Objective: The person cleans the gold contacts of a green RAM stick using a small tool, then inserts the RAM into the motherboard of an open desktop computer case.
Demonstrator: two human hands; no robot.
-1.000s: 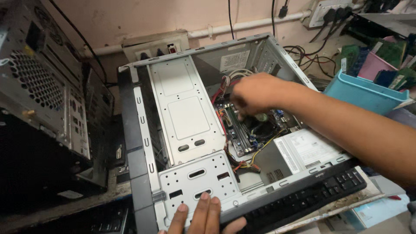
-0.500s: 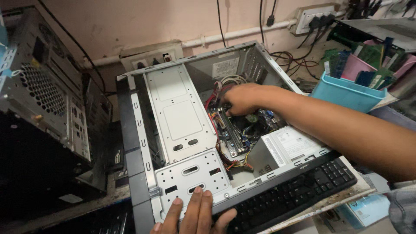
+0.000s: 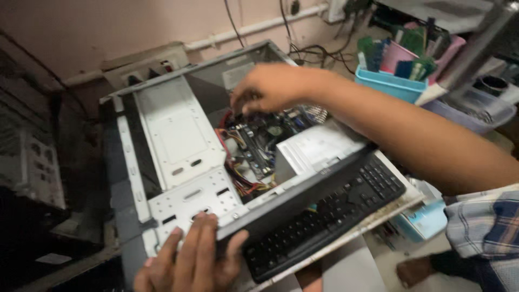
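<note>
Motherboard [image 3: 266,141] lay deep inside the open computer case [image 3: 178,135], the right hand [image 3: 270,87] hovering just above it with curled fingers, while the left hand [image 3: 190,258] pressed flat, fingers spread, on the case's near edge.

I see a blue bin [image 3: 390,82] of circuit boards at the bench's far right corner, pale conduit [image 3: 254,28] along the wall, another grey chassis [image 3: 32,157] at left

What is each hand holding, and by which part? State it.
Left hand presses flat on the open computer case at its near edge; no grip. Right hand reaches inside over the motherboard; any hold there cannot be told.
</note>
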